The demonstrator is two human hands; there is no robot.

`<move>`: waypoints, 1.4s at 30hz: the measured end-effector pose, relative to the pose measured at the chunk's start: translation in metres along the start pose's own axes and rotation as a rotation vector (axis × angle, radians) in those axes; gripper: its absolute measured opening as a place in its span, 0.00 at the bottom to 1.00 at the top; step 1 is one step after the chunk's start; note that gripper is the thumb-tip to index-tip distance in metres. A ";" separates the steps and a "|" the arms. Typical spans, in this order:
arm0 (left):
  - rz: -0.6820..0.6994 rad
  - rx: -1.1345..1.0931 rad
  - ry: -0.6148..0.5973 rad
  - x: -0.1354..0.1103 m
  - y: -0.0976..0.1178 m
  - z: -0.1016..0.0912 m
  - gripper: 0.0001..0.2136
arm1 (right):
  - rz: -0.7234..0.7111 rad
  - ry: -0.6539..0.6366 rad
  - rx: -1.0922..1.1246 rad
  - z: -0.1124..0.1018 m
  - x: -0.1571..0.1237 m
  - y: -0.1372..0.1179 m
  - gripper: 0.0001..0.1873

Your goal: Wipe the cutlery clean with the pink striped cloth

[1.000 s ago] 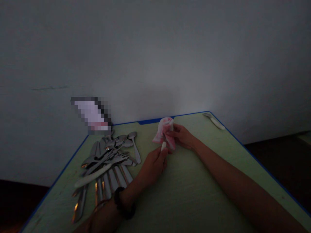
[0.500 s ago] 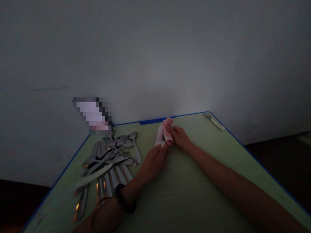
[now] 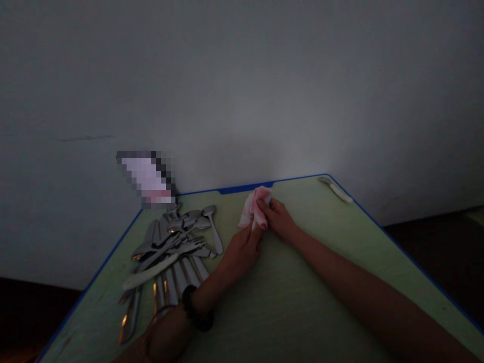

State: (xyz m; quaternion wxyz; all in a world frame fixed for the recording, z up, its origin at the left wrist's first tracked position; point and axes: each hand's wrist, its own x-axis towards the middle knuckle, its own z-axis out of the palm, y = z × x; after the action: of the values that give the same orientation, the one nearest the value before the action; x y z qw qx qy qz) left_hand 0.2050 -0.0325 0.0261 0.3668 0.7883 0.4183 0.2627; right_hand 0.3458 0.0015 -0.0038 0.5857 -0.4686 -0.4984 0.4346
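Note:
My right hand [image 3: 280, 218] is closed on a pink and white cloth [image 3: 258, 197], thumb pressed on top of it. In front of it, my left hand [image 3: 241, 250] grips a white-handled utensil [image 3: 253, 225], whose other end is hidden inside the folded cloth. Only a short piece of the handle shows, so its kind cannot be told. Left of my left hand lies a heap of metal spoons, forks and knives [image 3: 170, 242]. A white-handled fork [image 3: 151, 272] rests across its near side.
The green tabletop [image 3: 302, 302] has a blue edge and meets a grey wall [image 3: 242, 91]. Another white-handled utensil [image 3: 338, 191] lies alone near the far right corner. A blurred-out screen [image 3: 147, 179] stands at the far left corner.
The cloth has shifted slightly down and spread a bit to the left, covering more of the handle. Both hands keep their hold. The view has moved a little.

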 end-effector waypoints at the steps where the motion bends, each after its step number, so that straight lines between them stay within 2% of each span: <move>1: -0.005 -0.004 -0.005 0.000 0.001 0.000 0.09 | -0.004 0.009 0.010 0.000 0.000 0.000 0.20; 4: -0.017 -0.021 -0.006 -0.001 0.002 0.002 0.16 | -0.006 0.061 -0.004 0.001 -0.001 -0.003 0.22; 7: -0.031 -0.045 0.000 -0.002 0.000 0.003 0.16 | 0.002 0.073 -0.068 0.000 -0.001 -0.004 0.24; 12: -0.041 -0.052 0.001 -0.002 -0.009 0.004 0.14 | 0.021 -0.211 -0.001 -0.009 0.004 0.000 0.20; 14: -0.027 -0.040 -0.001 -0.001 -0.011 0.003 0.12 | 0.041 -0.268 0.035 -0.012 0.007 0.002 0.19; 16: -0.013 -0.027 -0.004 0.000 -0.011 0.003 0.09 | 0.036 -0.270 0.044 -0.014 0.008 0.003 0.19; 20: -0.006 -0.018 -0.007 0.001 -0.007 0.003 0.06 | -0.020 -0.157 -0.042 -0.010 0.006 0.000 0.18; 26: -0.096 -0.116 -0.032 -0.003 0.000 0.007 0.17 | -0.014 0.032 -0.142 -0.002 0.003 -0.002 0.23; 30: -0.115 -0.285 -0.073 -0.006 -0.003 0.008 0.16 | 0.023 0.194 -0.084 -0.005 0.008 0.007 0.25; 32: -0.101 -0.303 -0.096 -0.007 -0.006 0.008 0.15 | 0.035 0.226 -0.010 -0.006 0.010 0.010 0.25; 35: -0.082 -0.269 -0.121 -0.007 -0.008 0.008 0.15 | 0.085 0.147 0.163 -0.007 0.011 0.009 0.23; 38: -0.057 -0.228 -0.083 -0.004 -0.007 0.007 0.14 | 0.170 -0.030 0.334 -0.007 0.010 0.004 0.22; 40: -0.055 -0.204 -0.063 -0.002 -0.006 0.007 0.14 | 0.210 -0.124 0.384 -0.007 0.009 0.002 0.21; 42: -0.059 -0.187 -0.068 -0.001 -0.005 0.006 0.14 | 0.235 -0.166 0.396 -0.008 0.009 0.001 0.20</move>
State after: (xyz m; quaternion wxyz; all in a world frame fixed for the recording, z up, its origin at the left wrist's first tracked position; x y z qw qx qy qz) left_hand 0.2064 -0.0336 0.0188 0.4603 0.7464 0.4025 0.2628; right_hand 0.3550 0.0098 -0.0037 0.5687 -0.3621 -0.3918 0.6261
